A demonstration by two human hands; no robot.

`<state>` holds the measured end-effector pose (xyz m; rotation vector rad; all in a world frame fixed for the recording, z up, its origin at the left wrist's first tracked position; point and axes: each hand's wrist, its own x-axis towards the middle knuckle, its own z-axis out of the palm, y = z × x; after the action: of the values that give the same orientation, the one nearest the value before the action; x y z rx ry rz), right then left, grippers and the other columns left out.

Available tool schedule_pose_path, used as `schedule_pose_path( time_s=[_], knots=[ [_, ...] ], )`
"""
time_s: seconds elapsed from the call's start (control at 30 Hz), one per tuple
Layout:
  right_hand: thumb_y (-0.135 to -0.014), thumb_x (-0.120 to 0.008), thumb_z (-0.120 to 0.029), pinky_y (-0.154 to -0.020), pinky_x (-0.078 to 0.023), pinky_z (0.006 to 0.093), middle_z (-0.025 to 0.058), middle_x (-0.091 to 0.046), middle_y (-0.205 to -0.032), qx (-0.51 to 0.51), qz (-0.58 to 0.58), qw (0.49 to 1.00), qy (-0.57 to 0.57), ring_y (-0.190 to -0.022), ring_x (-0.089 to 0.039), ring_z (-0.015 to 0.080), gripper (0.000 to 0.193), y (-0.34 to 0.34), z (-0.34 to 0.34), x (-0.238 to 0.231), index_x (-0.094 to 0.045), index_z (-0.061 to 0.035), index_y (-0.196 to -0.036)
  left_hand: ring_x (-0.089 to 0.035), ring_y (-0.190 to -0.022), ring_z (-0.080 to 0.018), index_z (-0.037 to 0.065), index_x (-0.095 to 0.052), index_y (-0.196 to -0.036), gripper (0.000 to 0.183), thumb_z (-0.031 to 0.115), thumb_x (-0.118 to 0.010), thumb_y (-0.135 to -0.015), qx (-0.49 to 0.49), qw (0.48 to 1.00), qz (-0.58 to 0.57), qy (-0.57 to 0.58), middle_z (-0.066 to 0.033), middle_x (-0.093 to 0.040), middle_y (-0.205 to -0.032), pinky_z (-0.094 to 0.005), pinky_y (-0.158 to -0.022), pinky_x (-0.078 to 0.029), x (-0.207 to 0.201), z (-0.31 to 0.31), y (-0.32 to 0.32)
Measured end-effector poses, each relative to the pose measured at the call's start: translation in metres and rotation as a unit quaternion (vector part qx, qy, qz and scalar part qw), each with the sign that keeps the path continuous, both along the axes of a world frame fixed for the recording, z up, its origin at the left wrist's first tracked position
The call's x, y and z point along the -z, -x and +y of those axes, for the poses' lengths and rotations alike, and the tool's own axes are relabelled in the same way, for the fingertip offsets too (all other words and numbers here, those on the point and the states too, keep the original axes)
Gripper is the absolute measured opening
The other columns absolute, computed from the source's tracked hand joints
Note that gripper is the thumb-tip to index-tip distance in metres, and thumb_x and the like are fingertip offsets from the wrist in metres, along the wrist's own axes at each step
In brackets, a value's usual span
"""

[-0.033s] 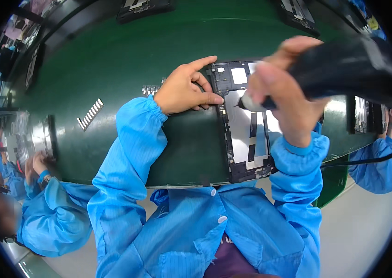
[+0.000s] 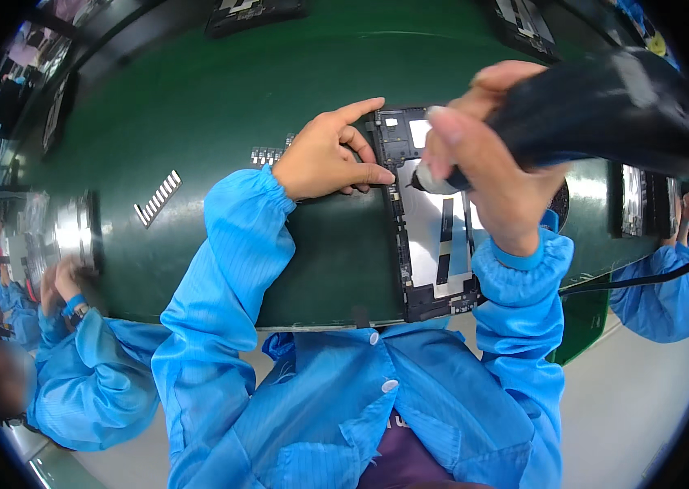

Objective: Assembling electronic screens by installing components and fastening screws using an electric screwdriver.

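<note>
An opened flat device [image 2: 434,261] with a black frame and a silver inner plate lies on the green work surface [image 2: 222,98] in front of me. My left hand [image 2: 324,159] presses on its upper left edge, index finger stretched toward the top corner. My right hand [image 2: 495,175] grips a black power screwdriver [image 2: 605,106], whose tip points down at the device's upper left area, close to my left thumb.
A small white toothed strip [image 2: 157,198] and a small patch of tiny parts [image 2: 267,155] lie left of my hand. More opened devices sit at the far edge [image 2: 523,20] and at the right [image 2: 642,200]. People in blue sleeves work at the left [image 2: 75,359] and right [image 2: 662,277].
</note>
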<state>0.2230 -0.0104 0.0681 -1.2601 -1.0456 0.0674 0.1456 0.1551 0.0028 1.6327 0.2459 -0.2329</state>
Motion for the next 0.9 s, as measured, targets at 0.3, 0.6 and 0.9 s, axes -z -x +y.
schedule_pose_path(
  time_s=[0.3,0.6,0.9],
  knots=[
    [-0.071,-0.072,0.003,-0.055,-0.047,0.02,0.0054,-0.063,-0.066,0.008,0.097,0.995,-0.009,-0.059,-0.06,0.0083,0.025,0.009,0.018,0.02,-0.058,0.0049,-0.092,-0.063,-0.059,-0.0139,0.001,-0.028,-0.138,0.079,0.01,-0.073,-0.074,0.004,0.999,-0.035,-0.007,-0.009,-0.064,-0.07,-0.024,-0.048,-0.049,0.004,-0.002,0.007],
    [-0.074,-0.069,0.005,-0.054,-0.046,0.0203,0.0049,-0.061,-0.063,-0.023,0.105,0.994,-0.019,-0.056,-0.058,0.0086,0.025,0.007,0.021,0.02,-0.055,0.0045,-0.094,-0.063,-0.06,-0.0135,0.0,-0.028,-0.138,0.08,0.01,-0.074,-0.074,0.003,0.999,-0.036,-0.007,-0.0081,-0.064,-0.071,-0.0241,-0.05,-0.049,0.002,0.002,0.002],
    [-0.077,-0.061,0.01,-0.049,-0.047,0.028,0.0095,-0.055,-0.063,-0.022,-0.049,0.998,0.045,-0.052,-0.055,0.0157,0.034,0.02,0.018,0.021,-0.043,-0.0012,-0.103,-0.063,-0.06,-0.013,0.0,-0.029,-0.138,0.08,0.01,-0.074,-0.073,0.012,0.998,-0.053,-0.024,-0.0074,-0.064,-0.071,-0.0246,-0.05,-0.05,0.009,0.001,0.002]
  ],
)
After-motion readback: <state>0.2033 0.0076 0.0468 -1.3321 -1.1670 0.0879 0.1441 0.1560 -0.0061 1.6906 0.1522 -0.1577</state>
